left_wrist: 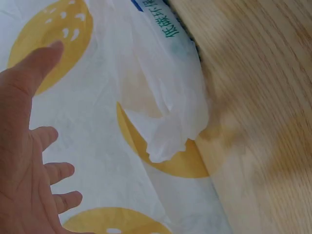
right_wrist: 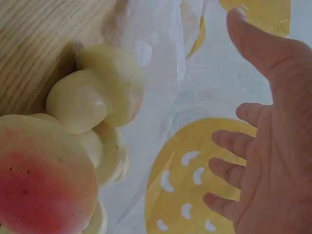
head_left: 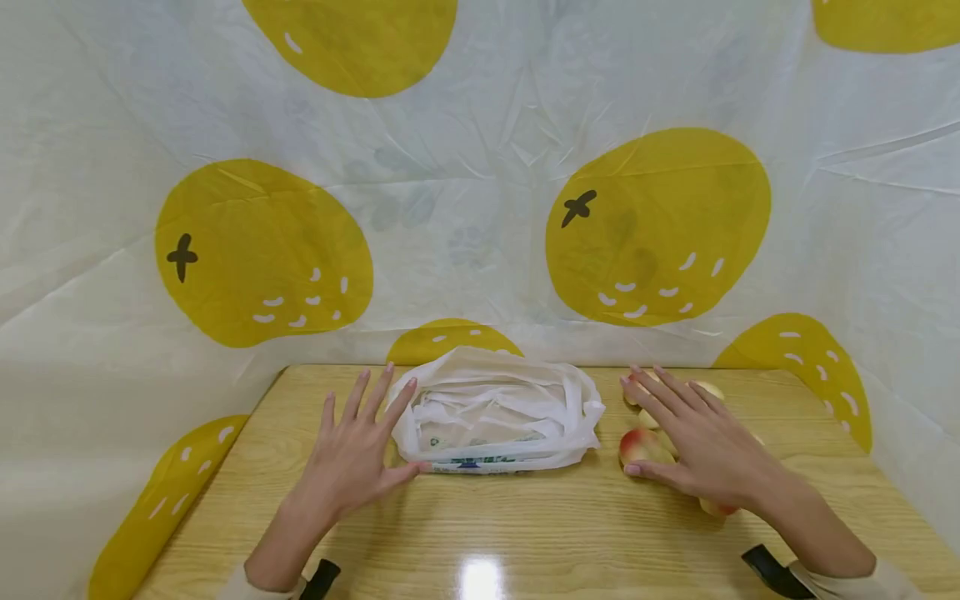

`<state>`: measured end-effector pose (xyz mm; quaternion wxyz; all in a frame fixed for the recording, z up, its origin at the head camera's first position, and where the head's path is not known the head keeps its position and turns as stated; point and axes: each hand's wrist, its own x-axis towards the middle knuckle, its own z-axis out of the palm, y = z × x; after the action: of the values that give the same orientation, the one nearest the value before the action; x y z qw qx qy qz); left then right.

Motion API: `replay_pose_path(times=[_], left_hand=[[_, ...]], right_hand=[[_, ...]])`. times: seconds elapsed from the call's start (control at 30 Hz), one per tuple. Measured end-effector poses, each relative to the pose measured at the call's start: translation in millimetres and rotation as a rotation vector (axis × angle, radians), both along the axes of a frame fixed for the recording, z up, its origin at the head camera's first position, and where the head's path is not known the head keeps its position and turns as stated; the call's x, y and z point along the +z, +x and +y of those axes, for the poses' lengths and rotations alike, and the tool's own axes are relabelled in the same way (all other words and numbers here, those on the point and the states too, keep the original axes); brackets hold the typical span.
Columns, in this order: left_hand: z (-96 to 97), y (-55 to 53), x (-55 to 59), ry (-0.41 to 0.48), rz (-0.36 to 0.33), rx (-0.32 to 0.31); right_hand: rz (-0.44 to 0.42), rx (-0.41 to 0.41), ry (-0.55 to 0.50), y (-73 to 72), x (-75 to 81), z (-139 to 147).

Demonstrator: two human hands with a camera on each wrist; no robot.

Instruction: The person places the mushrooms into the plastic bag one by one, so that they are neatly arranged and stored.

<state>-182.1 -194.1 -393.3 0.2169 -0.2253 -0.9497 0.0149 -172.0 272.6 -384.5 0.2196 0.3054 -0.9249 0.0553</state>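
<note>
A white plastic bag [head_left: 572,450] with green print lies on the wooden table with its mouth spread wide. My left hand [head_left: 348,462] is held by the bag's left side, fingers spread and straight, with nothing in its grasp. Over on the right, my right hand [head_left: 708,446] hovers above a cluster of peaches, its fingers extended and holding nothing. One red-blushed peach [head_left: 641,446] shows beside the right thumb; the hand hides part of the group. In the right wrist view, a large blushed peach [right_wrist: 44,180] and paler peaches [right_wrist: 75,102] sit close together.
The wooden table [head_left: 555,533] has its far edge against a white cloth [head_left: 465,242] printed with big yellow fruit shapes. That cloth also hangs along the left and right sides. Dark straps [head_left: 772,571] are around both wrists.
</note>
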Motion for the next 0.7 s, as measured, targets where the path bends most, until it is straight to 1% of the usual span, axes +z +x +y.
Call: replay_pose_path(times=[0.13, 0.27, 0.47, 0.6, 0.7], left_hand=[[-2.9, -8.2, -2.0, 0.016, -0.015, -0.002], [-6.5, -18.0, -4.3, 0.068, -0.067, -0.014], [-13.9, -30.1, -12.0, 0.171, -0.161, -0.022], [-17.7, -37.1, -17.8, 0.211, -0.206, -0.014], [-18.8, -41.5, -20.1, 0.24, -0.253, -0.009]], right_hand=[[-0.021, 0.008, -0.02, -1.6, 2.1, 4], [-0.049, 0.02, -0.03, -4.4, 5.1, 8], [-0.151, 0.009, -0.044, -4.2, 9.8, 18], [-0.222, -0.008, -0.046, -3.8, 13.1, 24], [-0.258, -0.012, -0.047, -3.9, 15.3, 27]])
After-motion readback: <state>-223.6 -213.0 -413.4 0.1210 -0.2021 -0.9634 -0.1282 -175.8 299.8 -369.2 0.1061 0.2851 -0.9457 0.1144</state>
